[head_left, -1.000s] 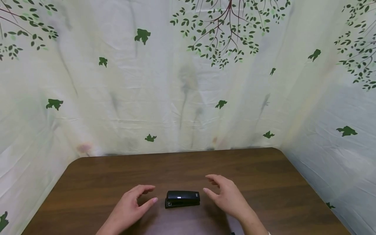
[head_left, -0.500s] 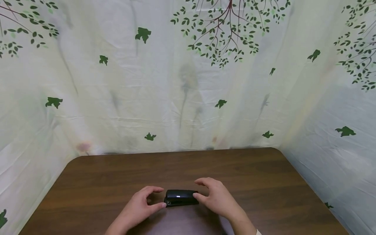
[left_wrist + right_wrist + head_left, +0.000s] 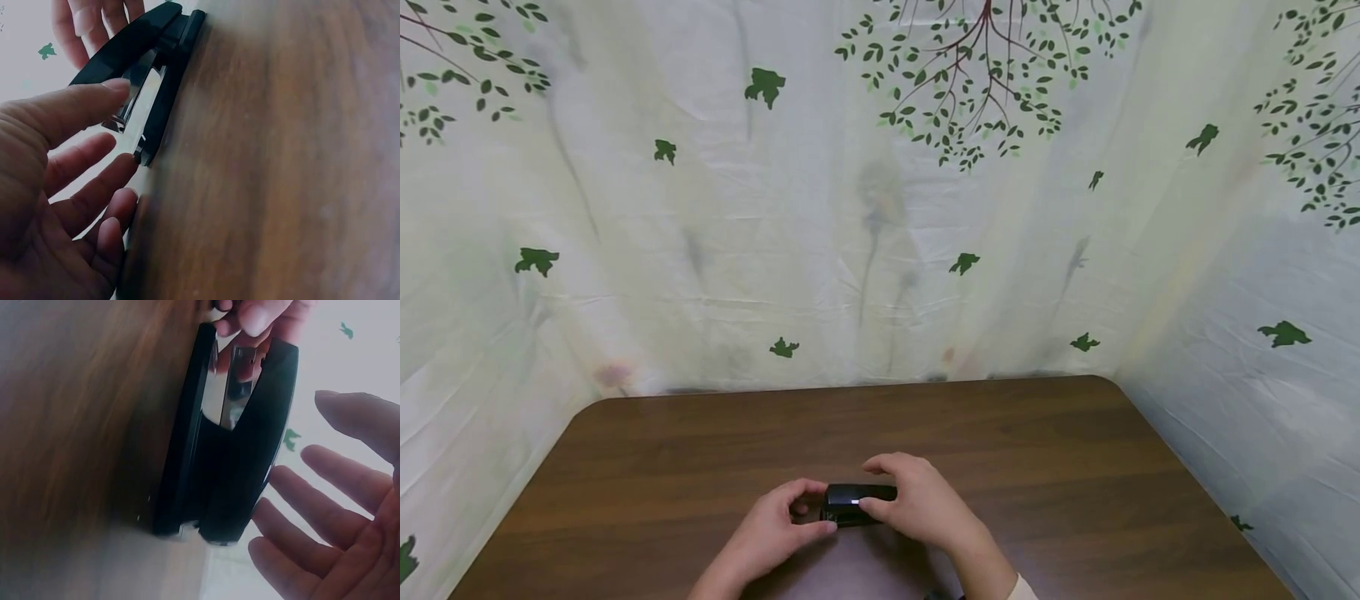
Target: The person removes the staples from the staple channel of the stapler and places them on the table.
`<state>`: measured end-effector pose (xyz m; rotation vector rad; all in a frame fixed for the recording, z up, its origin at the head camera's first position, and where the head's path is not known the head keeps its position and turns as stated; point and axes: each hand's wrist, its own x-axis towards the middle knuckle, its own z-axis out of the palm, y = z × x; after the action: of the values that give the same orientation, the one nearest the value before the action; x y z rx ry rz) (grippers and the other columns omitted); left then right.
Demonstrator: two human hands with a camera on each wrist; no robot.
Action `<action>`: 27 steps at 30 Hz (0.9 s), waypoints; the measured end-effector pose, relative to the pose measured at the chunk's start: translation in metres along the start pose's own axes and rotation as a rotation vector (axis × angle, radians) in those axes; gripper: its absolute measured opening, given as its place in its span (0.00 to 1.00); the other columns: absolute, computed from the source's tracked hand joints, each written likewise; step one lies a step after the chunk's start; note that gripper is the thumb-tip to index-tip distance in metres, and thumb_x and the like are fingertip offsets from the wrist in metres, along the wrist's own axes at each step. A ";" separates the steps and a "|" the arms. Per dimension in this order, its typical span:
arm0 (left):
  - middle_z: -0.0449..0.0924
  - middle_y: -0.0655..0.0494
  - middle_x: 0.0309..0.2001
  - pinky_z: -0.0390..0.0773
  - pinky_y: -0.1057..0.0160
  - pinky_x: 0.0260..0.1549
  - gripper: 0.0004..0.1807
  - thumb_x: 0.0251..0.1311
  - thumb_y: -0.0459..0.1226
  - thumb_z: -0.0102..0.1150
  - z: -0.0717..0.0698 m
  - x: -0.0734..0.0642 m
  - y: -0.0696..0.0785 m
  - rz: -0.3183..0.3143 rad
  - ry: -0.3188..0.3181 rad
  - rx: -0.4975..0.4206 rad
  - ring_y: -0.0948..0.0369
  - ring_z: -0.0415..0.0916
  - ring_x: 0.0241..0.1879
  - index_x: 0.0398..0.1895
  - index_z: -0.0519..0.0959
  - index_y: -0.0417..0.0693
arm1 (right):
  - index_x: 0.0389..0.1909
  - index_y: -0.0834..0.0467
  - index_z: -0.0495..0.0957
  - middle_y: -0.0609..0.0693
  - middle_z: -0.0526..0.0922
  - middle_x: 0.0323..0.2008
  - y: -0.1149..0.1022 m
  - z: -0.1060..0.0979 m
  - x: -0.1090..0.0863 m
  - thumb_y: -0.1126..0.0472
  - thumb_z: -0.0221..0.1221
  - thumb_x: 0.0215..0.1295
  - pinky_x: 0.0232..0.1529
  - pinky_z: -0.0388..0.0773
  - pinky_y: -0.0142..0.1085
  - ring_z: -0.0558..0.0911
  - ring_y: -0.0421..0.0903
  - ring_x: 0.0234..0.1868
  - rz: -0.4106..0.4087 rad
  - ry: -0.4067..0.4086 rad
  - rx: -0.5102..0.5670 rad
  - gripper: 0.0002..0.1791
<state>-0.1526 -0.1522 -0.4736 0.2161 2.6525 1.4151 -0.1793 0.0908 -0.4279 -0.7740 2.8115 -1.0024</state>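
Note:
A black stapler (image 3: pixel 842 504) lies on the wooden table, its top arm raised from the base at the front end, as both wrist views show. My left hand (image 3: pixel 778 527) pinches that front end, thumb on the near side and fingers behind. In the left wrist view the thumb (image 3: pixel 103 100) crosses the metal staple channel (image 3: pixel 140 100), and a fingertip meets the tip of the base. Over the stapler's right end my right hand (image 3: pixel 925 508) is spread, hiding that end in the head view. Its fingers (image 3: pixel 300 512) reach along the stapler's top, extended and uncurled.
The brown wooden table (image 3: pixel 700 450) runs back to a pale hanging curtain (image 3: pixel 820 250) printed with green leaves and branches. More curtain closes off the left and right sides. A light sleeve cuff (image 3: pixel 1022 588) shows at the right forearm.
Both hands have closed in from either side. The left moved right onto the stapler's front end, and the right moved left over its other end. The stapler stays nearly in place.

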 end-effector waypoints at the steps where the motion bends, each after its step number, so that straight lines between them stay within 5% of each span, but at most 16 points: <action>1: 0.83 0.54 0.50 0.77 0.61 0.42 0.25 0.53 0.47 0.77 0.000 0.000 0.000 -0.004 -0.004 0.003 0.60 0.77 0.46 0.53 0.82 0.52 | 0.56 0.53 0.82 0.47 0.86 0.54 -0.001 0.001 0.001 0.48 0.70 0.62 0.58 0.79 0.48 0.83 0.48 0.58 -0.002 -0.003 0.000 0.24; 17: 0.83 0.64 0.43 0.73 0.68 0.40 0.19 0.49 0.44 0.79 0.010 0.003 -0.006 0.050 0.059 0.091 0.65 0.72 0.42 0.45 0.84 0.58 | 0.52 0.50 0.83 0.42 0.87 0.48 -0.004 0.019 0.003 0.51 0.72 0.61 0.53 0.80 0.38 0.83 0.38 0.49 -0.059 -0.020 -0.108 0.20; 27: 0.84 0.63 0.45 0.73 0.68 0.39 0.19 0.52 0.44 0.78 0.010 0.003 -0.007 0.079 0.042 0.119 0.64 0.72 0.42 0.47 0.84 0.57 | 0.53 0.43 0.82 0.38 0.86 0.46 -0.002 0.029 0.003 0.51 0.71 0.62 0.50 0.80 0.38 0.83 0.36 0.47 -0.043 -0.055 -0.200 0.19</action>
<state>-0.1541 -0.1477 -0.4849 0.3095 2.7944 1.2980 -0.1751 0.0713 -0.4489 -0.8709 2.8900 -0.6995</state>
